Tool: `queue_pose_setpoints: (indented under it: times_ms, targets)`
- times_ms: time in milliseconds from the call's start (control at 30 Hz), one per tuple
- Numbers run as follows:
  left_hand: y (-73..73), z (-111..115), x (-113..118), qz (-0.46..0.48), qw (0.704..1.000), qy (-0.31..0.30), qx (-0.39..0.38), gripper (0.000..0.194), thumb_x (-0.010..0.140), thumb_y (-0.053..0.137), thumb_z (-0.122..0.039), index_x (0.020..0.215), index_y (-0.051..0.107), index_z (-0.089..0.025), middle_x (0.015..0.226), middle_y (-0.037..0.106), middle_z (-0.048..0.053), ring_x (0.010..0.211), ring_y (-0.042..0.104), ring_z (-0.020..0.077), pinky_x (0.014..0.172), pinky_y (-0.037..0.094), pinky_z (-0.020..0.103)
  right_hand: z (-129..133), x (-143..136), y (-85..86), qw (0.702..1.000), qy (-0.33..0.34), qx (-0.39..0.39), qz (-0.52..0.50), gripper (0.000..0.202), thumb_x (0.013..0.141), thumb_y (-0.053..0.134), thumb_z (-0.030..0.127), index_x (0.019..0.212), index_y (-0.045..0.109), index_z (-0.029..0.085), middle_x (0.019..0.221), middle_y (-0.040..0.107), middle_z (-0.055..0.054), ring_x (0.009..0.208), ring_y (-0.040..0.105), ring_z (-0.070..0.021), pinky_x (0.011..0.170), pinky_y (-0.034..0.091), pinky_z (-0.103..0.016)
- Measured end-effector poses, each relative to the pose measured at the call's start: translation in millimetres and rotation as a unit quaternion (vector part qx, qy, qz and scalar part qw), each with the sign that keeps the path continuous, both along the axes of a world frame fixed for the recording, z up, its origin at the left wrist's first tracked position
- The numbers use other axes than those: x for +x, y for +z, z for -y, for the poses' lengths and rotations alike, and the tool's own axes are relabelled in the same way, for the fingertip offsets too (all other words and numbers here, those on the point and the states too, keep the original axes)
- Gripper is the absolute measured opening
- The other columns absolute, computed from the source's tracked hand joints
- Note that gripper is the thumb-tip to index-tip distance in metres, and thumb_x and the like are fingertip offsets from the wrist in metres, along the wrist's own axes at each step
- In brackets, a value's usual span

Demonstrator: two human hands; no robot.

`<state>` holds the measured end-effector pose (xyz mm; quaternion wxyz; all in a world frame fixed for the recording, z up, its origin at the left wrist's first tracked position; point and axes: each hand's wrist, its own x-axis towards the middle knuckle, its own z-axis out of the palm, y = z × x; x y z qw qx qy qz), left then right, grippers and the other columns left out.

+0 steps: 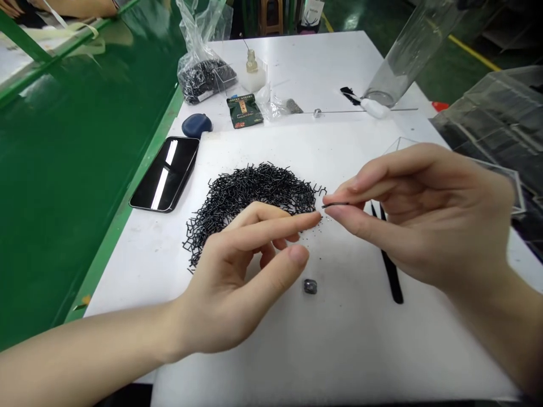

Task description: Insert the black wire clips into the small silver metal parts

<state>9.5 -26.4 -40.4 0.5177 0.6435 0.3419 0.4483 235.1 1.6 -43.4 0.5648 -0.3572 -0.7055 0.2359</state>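
Note:
Between thumb and fingertips, my right hand [428,215] pinches a thin black bent pin [335,204]. My left hand [250,265] is open, its index finger stretched out so the tip lies close to the pin's end; whether they touch I cannot tell. Behind the left hand spreads a heap of small black bent pins [258,183], partly hidden by its fingers. A small dark, shiny block [310,286] lies on the white work surface [322,350] below the left fingertips. Black tweezers [391,274] lie partly under the right hand.
A phone [165,174] and a dark blue rounded object [197,125] lie at left. Farther back are a bag of black pieces [206,79], a small bottle [253,73], a green packet [245,111] and a tall clear cylinder [407,56]. Clear plastic boxes [504,107] stand at right.

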Motion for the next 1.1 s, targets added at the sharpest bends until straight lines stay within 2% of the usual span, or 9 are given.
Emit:
queue_pose_setpoints:
  times_ms: [133, 267, 400, 600, 700, 833, 967, 1100]
  targets:
    - [-0.8, 0.8, 0.6, -0.003, 0.999, 0.003, 0.038, 0.044, 0.098, 0.071, -0.007, 0.131, 0.083, -0.034, 0.099, 0.070, 0.006, 0.090, 0.062, 0.0165, 0.068, 0.053, 0.026, 2.0, -0.7, 1.4, 1.000, -0.005, -0.018, -0.008, 0.040, 0.076, 0.088, 0.001, 0.100, 0.082, 0.032, 0.085, 0.082, 0.004, 0.081, 0.080, -0.0219, 0.067, 0.067, -0.039]
    - [-0.1, -0.1, -0.5, -0.001, 1.000, 0.002, 0.023, 0.045, 0.097, 0.072, -0.008, 0.132, 0.082, -0.035, 0.100, 0.070, 0.007, 0.090, 0.061, 0.0176, 0.066, 0.053, 0.026, 2.1, 0.0, 1.0, 1.000, 0.026, 0.000, -0.011, 0.039, 0.075, 0.089, -0.002, 0.100, 0.082, 0.028, 0.085, 0.082, 0.003, 0.080, 0.082, -0.0220, 0.070, 0.069, -0.037]
    - [-0.6, 0.1, -1.1, 0.001, 1.000, -0.008, 0.006, 0.046, 0.097, 0.070, -0.007, 0.131, 0.082, -0.036, 0.099, 0.069, 0.008, 0.089, 0.061, 0.0181, 0.066, 0.054, 0.026, 2.5, 0.4, 0.4, 1.000, 0.023, 0.010, 0.014, 0.039, 0.078, 0.087, 0.000, 0.102, 0.082, 0.031, 0.086, 0.083, 0.004, 0.078, 0.082, -0.0226, 0.070, 0.071, -0.039]
    - [-2.5, -0.3, -2.0, -0.006, 0.999, -0.022, 0.023, 0.057, 0.097, 0.061, 0.000, 0.135, 0.080, -0.039, 0.098, 0.065, 0.005, 0.085, 0.059, 0.0156, 0.066, 0.052, 0.027, 13.4, -3.9, 9.1, 0.996, -0.041, -0.044, 0.059, 0.031, 0.085, 0.084, 0.007, 0.097, 0.080, 0.036, 0.092, 0.085, 0.005, 0.085, 0.081, -0.0246, 0.074, 0.068, -0.048]
    - [-1.8, -1.5, -2.0, -0.013, 0.999, -0.023, 0.032, 0.058, 0.097, 0.060, 0.000, 0.135, 0.079, -0.039, 0.098, 0.067, 0.005, 0.085, 0.061, 0.0158, 0.069, 0.052, 0.028, 18.0, -3.7, 11.8, 0.993, -0.065, -0.045, 0.088, 0.025, 0.085, 0.085, 0.012, 0.092, 0.080, 0.036, 0.092, 0.086, 0.005, 0.084, 0.081, -0.0251, 0.073, 0.066, -0.050]
    - [-2.8, -1.5, -2.8, -0.011, 1.000, -0.020, 0.011, 0.051, 0.098, 0.066, -0.004, 0.130, 0.082, -0.040, 0.098, 0.068, 0.005, 0.082, 0.061, 0.0159, 0.064, 0.052, 0.027, 19.3, -0.5, 11.1, 0.992, -0.063, -0.046, 0.097, 0.022, 0.086, 0.084, 0.013, 0.092, 0.081, 0.034, 0.091, 0.086, 0.005, 0.080, 0.080, -0.0232, 0.069, 0.067, -0.047]
    - [-6.9, -1.4, -7.0, -0.010, 0.999, -0.021, 0.028, 0.049, 0.100, 0.065, -0.006, 0.130, 0.083, -0.040, 0.100, 0.071, 0.006, 0.088, 0.065, 0.0178, 0.076, 0.057, 0.030, 15.3, 0.7, 12.1, 0.993, -0.022, 0.009, 0.113, 0.025, 0.086, 0.082, 0.007, 0.090, 0.081, 0.031, 0.089, 0.086, 0.005, 0.074, 0.081, -0.0198, 0.066, 0.068, -0.039]
    - [-6.7, -4.4, -11.7, -0.029, 0.999, -0.038, 0.027, 0.045, 0.104, 0.062, -0.011, 0.134, 0.081, -0.038, 0.106, 0.071, 0.008, 0.081, 0.062, 0.0166, 0.063, 0.054, 0.026, 11.3, -1.2, 15.6, 0.992, 0.006, 0.059, 0.109, 0.027, 0.090, 0.074, 0.001, 0.091, 0.078, 0.028, 0.087, 0.086, 0.005, 0.075, 0.082, -0.0168, 0.068, 0.068, -0.032]
